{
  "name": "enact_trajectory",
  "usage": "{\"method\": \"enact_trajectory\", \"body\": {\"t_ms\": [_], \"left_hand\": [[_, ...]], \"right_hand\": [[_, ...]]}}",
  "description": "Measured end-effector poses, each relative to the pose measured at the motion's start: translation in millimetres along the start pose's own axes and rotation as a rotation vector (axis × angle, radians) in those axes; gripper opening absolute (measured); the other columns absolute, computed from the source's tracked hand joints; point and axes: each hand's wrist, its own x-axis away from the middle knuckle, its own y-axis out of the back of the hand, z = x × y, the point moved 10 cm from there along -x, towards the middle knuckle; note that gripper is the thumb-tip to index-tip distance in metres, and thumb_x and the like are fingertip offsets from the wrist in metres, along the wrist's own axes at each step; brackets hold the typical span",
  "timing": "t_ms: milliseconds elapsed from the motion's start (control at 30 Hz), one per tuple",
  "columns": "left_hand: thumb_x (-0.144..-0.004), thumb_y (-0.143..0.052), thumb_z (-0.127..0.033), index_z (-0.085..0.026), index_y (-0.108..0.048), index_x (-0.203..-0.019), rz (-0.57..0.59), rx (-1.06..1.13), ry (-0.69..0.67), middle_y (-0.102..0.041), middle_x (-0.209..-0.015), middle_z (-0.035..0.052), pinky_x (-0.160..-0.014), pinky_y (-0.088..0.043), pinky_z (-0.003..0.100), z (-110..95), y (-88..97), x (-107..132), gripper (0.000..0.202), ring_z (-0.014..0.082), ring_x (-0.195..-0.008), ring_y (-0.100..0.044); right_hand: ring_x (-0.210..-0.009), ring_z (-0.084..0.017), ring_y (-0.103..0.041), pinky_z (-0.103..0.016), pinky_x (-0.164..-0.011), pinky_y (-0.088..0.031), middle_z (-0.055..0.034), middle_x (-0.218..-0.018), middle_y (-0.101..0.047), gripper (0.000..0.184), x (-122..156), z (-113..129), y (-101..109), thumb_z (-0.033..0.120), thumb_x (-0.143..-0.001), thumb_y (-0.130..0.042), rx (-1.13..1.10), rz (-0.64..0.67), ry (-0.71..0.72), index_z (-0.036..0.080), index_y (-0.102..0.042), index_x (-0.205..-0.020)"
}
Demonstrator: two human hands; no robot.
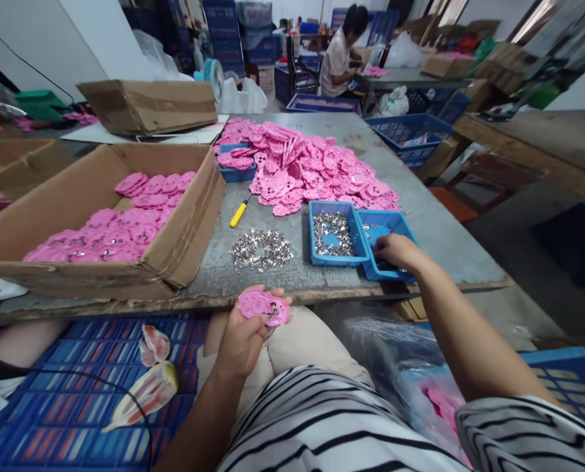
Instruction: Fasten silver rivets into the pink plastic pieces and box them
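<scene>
My left hand (243,337) is closed on a pink plastic piece (263,306), held over my lap just below the table's front edge. My right hand (395,251) reaches into the right-hand blue tray (395,226), its fingers bent down among small metal parts; what they pinch, if anything, is hidden. Beside it stands a second blue tray (335,235) full of small silver parts. A loose heap of the same silver parts (262,249) lies on the grey table (435,229). Farther back a big pile of pink pieces (312,172) covers the table's middle.
An open cardboard box (184,229) with pink pieces stands at the left, another box (149,105) behind it. A yellow-handled tool (239,213) lies near the pile. Blue crates (76,393) sit by my knees. A person (339,56) sits at a far table.
</scene>
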Motion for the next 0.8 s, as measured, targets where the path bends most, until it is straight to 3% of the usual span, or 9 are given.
{"method": "enact_trajectory", "body": {"t_ms": [100,233,500,800], "left_hand": [[-0.064,-0.069,-0.011,-0.020,-0.053,-0.108,0.003,-0.019,0.056,-0.072,-0.104,0.0096,-0.071,-0.060,0.037,8.7,-3.3,0.6,0.048,0.0285,-0.095,-0.070],[-0.066,-0.068,-0.017,-0.019,-0.052,-0.118,-0.011,-0.024,0.136,-0.073,-0.100,0.0102,-0.067,-0.058,0.034,24.4,-6.9,0.7,0.054,0.0273,-0.089,-0.071],[-0.063,-0.069,-0.021,-0.015,-0.054,-0.120,-0.048,0.017,0.137,-0.073,-0.088,0.0094,-0.054,-0.050,0.027,30.3,-1.6,-1.8,0.059,0.0247,-0.076,-0.069],[-0.058,-0.072,-0.019,-0.014,-0.054,-0.114,-0.048,0.007,0.153,-0.072,-0.086,0.0083,-0.054,-0.049,0.026,31.9,-1.9,-1.8,0.058,0.0223,-0.072,-0.068]], "right_hand": [[-0.075,-0.022,-0.064,-0.027,-0.060,-0.039,-0.0089,-0.078,-0.072,0.009,2.1,2.9,0.0,0.016,-0.074,-0.062,0.003,-0.027,0.008,0.019,-0.069,-0.068],[-0.081,-0.024,-0.065,-0.028,-0.061,-0.038,-0.0134,-0.088,-0.073,0.014,5.8,-0.8,9.5,0.017,-0.081,-0.055,-0.008,-0.108,-0.027,0.016,-0.069,-0.079],[-0.083,-0.023,-0.065,-0.026,-0.063,-0.039,-0.0117,-0.093,-0.072,0.018,9.6,-10.2,28.7,0.013,-0.079,-0.053,-0.097,-0.229,-0.074,0.016,-0.069,-0.089],[-0.064,-0.020,-0.060,-0.027,-0.060,-0.038,-0.0047,-0.064,-0.066,0.009,13.3,-11.3,32.7,0.017,-0.072,-0.065,-0.205,-0.256,-0.062,0.018,-0.065,-0.063]]}}
